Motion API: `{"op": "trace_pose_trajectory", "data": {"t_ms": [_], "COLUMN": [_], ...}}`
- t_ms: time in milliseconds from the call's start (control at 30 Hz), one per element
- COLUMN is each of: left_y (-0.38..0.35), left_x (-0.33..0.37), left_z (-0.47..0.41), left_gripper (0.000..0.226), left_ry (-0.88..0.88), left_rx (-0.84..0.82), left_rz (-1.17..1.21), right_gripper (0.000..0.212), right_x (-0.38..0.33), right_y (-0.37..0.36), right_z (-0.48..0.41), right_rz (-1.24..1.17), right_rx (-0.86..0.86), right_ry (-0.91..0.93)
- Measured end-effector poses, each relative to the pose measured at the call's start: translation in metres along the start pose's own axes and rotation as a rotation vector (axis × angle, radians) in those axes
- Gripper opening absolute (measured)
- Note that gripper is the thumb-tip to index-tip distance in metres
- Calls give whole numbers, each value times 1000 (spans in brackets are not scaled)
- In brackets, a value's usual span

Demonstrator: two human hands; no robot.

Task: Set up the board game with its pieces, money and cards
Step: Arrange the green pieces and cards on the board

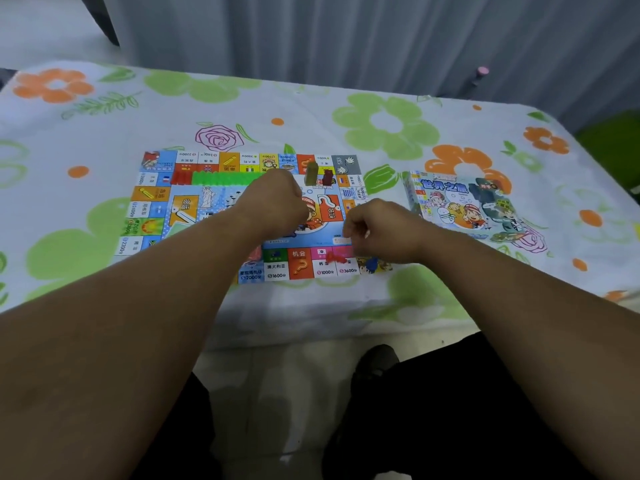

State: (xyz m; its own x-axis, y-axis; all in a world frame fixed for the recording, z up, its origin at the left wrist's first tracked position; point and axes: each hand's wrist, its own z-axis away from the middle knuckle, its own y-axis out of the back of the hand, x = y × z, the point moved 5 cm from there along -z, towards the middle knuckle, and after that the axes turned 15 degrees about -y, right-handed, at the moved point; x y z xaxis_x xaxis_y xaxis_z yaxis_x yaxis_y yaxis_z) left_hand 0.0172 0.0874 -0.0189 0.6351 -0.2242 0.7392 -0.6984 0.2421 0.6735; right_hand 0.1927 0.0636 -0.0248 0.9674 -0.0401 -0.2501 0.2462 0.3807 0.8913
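Flat at the centre of the frame lies the board (207, 216), a thin printed sheet of bright squares, on a cloth (381, 133) patterned with big green and orange flowers. Along the board's upper edge runs a row of small plastic houses: a short red run (181, 177) at its left end, then a long green run (225, 177) reaching to the left hand. Right of that hand stand an upright olive block (311, 173) and a squat dark red piece (327, 177). Near the board's lower edge sit a small red token (335, 258) and, further right at the corner, a blue token (371, 264).

The left hand (273, 199) is curled into a loose fist over the green row's right end; whether it holds anything I cannot tell. The right hand (377, 226) hovers over the board's lower right, fingers pinched together, its contents hidden.

Right of the board rests the box (464, 206), glossy card with cartoon figures; its inside is not visible.
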Motion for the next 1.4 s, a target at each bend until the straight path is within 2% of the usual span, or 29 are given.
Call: {"op": "trace_pose_trajectory", "data": {"t_ms": [67,233,433,567,733,1067,1200,1333,1400], "left_y": [2,5,6,6,6,-6,-11,-18,-22], "left_x": [-1,-4,-6,-6,-5,9,15,25,28], "left_z": [0,1,1,1,0,-2,-2,-1,-2], "left_gripper": [15,19,19,20,21,7,11,41,24], "left_ry": [4,9,17,24,26,1,8,-11,-28], "left_rx": [2,4,7,13,8,-14,-23,-46,-55], "left_rz": [0,7,1,8,-2,-53,-42,-19,-13], "right_gripper": [22,15,19,12,14,4,8,8,8], "right_x": [-11,-19,-23,-27,-29,16,33,44,47], "right_y": [-11,-30,-35,-36,-19,19,23,23,22], "right_z": [-7,-22,-25,-26,-25,-4,1,5,6], "right_rz": [81,343,384,385,221,-347,-419,-377,-324], "right_rx": [-8,-7,-40,-35,20,78,92,78,63], "right_ry": [35,6,17,38,-10,-73,-118,-171,-196]}}
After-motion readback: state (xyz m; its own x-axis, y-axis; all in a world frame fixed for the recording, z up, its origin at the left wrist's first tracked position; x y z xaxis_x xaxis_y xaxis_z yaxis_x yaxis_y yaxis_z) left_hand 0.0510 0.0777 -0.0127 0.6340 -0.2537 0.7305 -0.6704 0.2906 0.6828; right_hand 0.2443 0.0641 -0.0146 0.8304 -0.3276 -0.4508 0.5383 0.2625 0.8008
